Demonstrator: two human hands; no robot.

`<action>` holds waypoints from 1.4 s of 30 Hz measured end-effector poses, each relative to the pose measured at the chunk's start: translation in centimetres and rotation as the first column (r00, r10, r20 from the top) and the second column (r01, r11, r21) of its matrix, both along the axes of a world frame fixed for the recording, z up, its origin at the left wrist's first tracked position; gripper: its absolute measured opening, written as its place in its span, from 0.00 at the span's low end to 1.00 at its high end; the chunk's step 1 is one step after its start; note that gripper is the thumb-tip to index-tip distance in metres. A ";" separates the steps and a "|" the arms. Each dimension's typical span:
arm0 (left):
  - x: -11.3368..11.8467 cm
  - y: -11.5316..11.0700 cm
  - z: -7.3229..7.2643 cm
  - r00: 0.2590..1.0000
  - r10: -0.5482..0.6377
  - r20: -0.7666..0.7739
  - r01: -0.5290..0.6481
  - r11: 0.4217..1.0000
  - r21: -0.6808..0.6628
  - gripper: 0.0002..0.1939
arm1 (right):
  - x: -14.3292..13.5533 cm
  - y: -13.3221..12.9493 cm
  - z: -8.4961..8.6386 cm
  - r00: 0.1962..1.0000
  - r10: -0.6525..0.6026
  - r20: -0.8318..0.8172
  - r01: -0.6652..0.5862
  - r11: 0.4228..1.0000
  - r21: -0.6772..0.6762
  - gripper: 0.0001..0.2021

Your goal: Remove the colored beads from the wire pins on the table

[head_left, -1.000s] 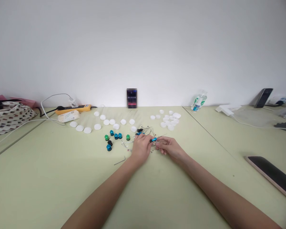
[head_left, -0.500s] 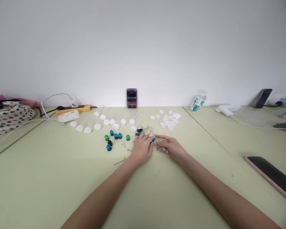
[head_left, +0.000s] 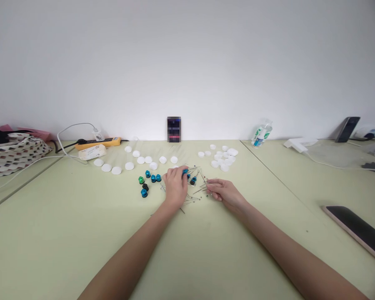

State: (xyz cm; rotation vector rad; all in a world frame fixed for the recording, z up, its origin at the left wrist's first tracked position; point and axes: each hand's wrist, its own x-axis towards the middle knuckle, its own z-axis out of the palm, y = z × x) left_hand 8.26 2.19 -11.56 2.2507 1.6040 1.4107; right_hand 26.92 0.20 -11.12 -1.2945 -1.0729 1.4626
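My left hand (head_left: pixel 175 186) is closed over the left part of a loose pile, its fingertips pinching a blue piece (head_left: pixel 185 171). Thin metal rods (head_left: pixel 190 201) lie below and right of it. In my right hand (head_left: pixel 223 191), thin metal rods (head_left: pixel 200 191) are held between thumb and fingers. Between the hands a blue and black piece (head_left: pixel 193 181) rests on the table. Left of my left hand stand several small blue caps (head_left: pixel 153 178), a green one (head_left: pixel 141 180) and a black one (head_left: pixel 145 187).
White round caps (head_left: pixel 129 166) with clear tubes lie behind on the left, more white caps (head_left: pixel 224 168) on the right. A phone (head_left: pixel 174 129) leans on the wall. A yellow power strip (head_left: pixel 112 142), a clear bottle (head_left: pixel 261 134) and a dark phone (head_left: pixel 356 231) are farther out.
My left hand has moved left, away from my right hand, and now has a blue piece at its fingertips. The rods in my right hand show more clearly.
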 end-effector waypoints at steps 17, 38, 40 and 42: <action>-3.5 2.0 0.2 0.914 0.380 -0.140 -0.403 0.890 -0.216 0.10 | -0.1 -0.2 0.1 0.996 -0.074 0.050 0.073 0.997 0.015 0.25; -1.7 0.6 0.6 0.962 0.083 -0.261 -0.077 0.997 0.033 0.09 | -0.1 -0.1 -0.5 0.995 0.016 0.096 -0.022 0.998 0.064 0.17; -0.8 0.2 0.5 0.942 -0.020 -0.335 0.032 0.999 0.030 0.09 | -0.1 0.0 -0.5 0.995 0.022 0.094 -0.028 0.997 0.068 0.17; -0.1 0.1 0.2 0.919 -0.055 -0.391 0.065 0.998 0.013 0.09 | -0.2 0.0 -0.5 0.995 0.020 0.099 -0.027 0.997 0.071 0.17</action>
